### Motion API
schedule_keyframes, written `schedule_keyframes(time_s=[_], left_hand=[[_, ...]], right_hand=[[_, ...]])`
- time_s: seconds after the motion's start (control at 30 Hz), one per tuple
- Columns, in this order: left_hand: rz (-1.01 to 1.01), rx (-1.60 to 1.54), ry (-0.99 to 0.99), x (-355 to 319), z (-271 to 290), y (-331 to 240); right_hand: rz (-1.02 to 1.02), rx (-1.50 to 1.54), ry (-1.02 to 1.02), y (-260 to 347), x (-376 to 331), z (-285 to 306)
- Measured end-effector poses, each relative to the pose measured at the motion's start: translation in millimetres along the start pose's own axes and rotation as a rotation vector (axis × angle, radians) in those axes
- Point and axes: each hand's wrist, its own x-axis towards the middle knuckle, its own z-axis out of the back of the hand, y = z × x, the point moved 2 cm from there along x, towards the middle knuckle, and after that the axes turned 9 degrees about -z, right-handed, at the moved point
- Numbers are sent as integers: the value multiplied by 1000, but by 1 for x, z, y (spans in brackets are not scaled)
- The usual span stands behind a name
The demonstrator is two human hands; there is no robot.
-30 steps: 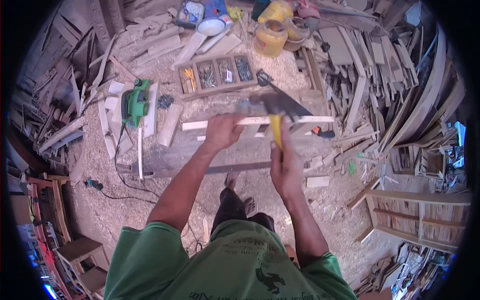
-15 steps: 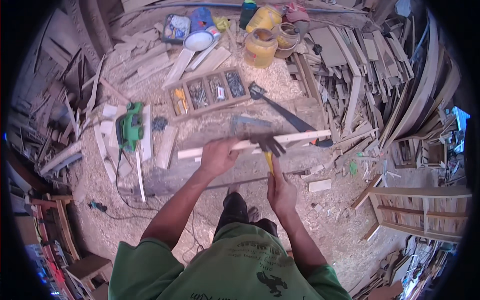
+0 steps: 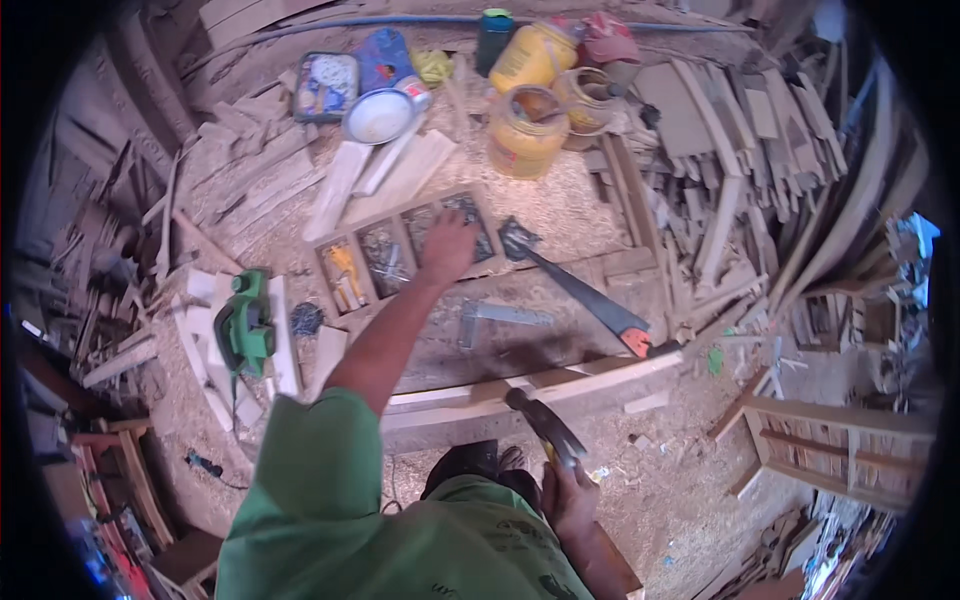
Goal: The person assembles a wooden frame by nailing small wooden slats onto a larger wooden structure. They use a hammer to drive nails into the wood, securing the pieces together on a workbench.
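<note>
Left hand (image 3: 447,243): fingers spread, reaching into divided wooden tray (image 3: 400,255) ahead. Right hand (image 3: 570,497): clamped on hammer (image 3: 540,425), held back near body, head toward long wooden strip (image 3: 530,385) lying crosswise

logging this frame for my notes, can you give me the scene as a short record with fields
setting: woodworking spot, sawdust and offcuts all round
left hand: stretched out over the compartment tray of small parts, fingers down on it
right hand: holds a hammer by the handle, head near the wooden strip
on the bench: handsaw, metal square
left of the tray: green power planer
far side: yellow tubs, white bowl
</note>
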Motion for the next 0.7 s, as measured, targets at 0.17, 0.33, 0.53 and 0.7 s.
schedule_keyframes(time_s=[0.17, 0.33, 0.53, 0.7], left_hand=[[48, -42, 48, 17, -7, 5], [266, -310, 74, 24, 6, 18], [625, -523, -224, 22, 11, 2], [833, -747, -540, -9, 49, -24]], right_hand=[[25, 11, -63, -1, 4, -13], [38, 40, -29, -11, 8, -18], [111, -30, -89, -5, 17, -8], [125, -30, -15, -3, 10, -1]])
